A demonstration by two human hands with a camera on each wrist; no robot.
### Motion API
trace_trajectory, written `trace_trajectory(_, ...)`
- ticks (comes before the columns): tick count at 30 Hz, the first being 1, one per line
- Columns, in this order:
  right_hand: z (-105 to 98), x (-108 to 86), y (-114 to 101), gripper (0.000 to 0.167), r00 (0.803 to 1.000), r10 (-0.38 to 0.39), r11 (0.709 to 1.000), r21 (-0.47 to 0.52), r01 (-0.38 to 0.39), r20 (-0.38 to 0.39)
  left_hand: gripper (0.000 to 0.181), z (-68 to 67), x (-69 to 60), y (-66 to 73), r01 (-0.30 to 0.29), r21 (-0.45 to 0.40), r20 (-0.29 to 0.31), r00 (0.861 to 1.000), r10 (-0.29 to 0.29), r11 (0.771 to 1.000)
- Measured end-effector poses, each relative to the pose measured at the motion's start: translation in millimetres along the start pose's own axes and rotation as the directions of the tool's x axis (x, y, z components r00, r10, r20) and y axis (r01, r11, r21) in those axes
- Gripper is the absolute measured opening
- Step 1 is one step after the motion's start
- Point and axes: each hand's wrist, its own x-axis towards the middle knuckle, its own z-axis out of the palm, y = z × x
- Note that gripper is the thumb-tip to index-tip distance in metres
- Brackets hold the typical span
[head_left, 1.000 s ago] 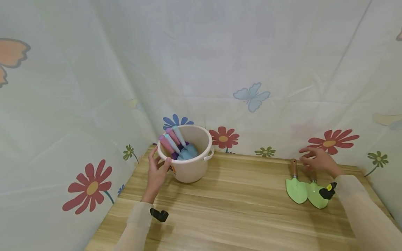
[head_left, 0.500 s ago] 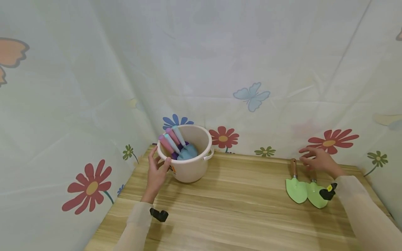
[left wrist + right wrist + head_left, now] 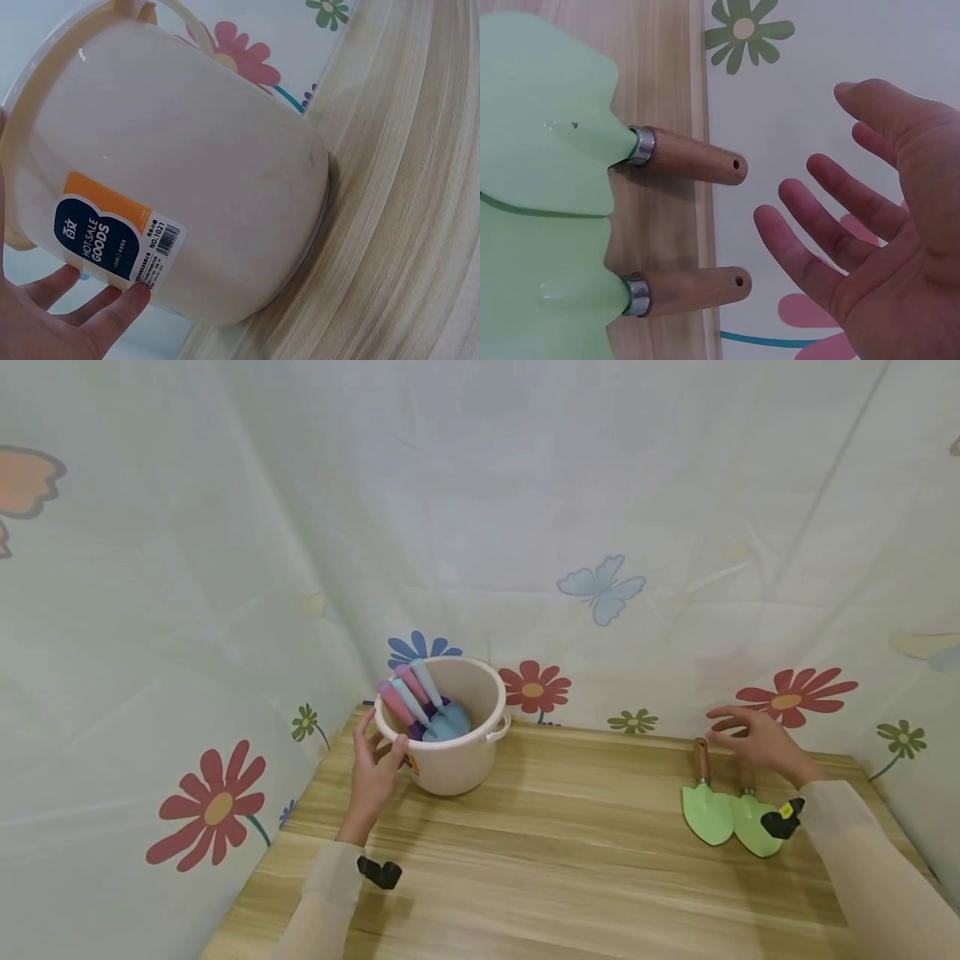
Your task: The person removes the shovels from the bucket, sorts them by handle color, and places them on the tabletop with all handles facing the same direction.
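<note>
A cream plastic bucket [image 3: 459, 767] stands upright at the table's back left. Several small trowels lean inside it, with pink and pale blue handles [image 3: 410, 700] and blue blades [image 3: 448, 723]; purple parts lie lower down. My left hand [image 3: 372, 781] rests against the bucket's left side, thumb by the near rim; its fingers [image 3: 112, 315] reach along the wall below the label [image 3: 112, 236]. To the right, two light green trowels [image 3: 707, 815] lie side by side, their wooden handles [image 3: 694, 156] toward the wall. Over the handles hovers my right hand [image 3: 767, 745], fingers spread and holding nothing.
A white curtain [image 3: 480, 527] printed with flowers and butterflies hangs behind and on both sides of the wooden table [image 3: 570, 860]. The trowel handles reach near the table's back edge [image 3: 703, 240]. A white handle [image 3: 498, 728] sits at the bucket's right side.
My right hand has shifted slightly left above the trowel handles. My left hand, the bucket and the green trowels stay in place.
</note>
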Motion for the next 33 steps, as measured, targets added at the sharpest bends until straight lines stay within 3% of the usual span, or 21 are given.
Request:
trace_trajectory(9,-3,2.7,-24,0.053,0.994,-0.108,0.993,0.041,0.108,0.021,0.073,-0.1,-0.6,-0.3,-0.008,0.012,0.005,1.000,0.008,1.000)
trace_trajectory(14,-4,7.1,-36,0.053,0.988,-0.153,0.988,-0.013,0.153,0.026,0.075,-0.6,-1.4,-0.3,0.003,0.007,0.013,1.000,-0.003,1.000)
trace_trajectory(26,0,17.5,-70,0.052,0.978,-0.194,0.981,-0.018,0.195,0.074,0.073,-0.1,-0.6,-2.6,0.004,0.013,0.005,1.000,-0.004,1.000)
trace_trajectory(33,3,24.3,-90,0.048,0.969,-0.237,0.971,-0.031,0.239,0.065,0.074,-0.3,-0.1,-2.8,0.001,0.012,0.004,1.000,-0.001,1.000)
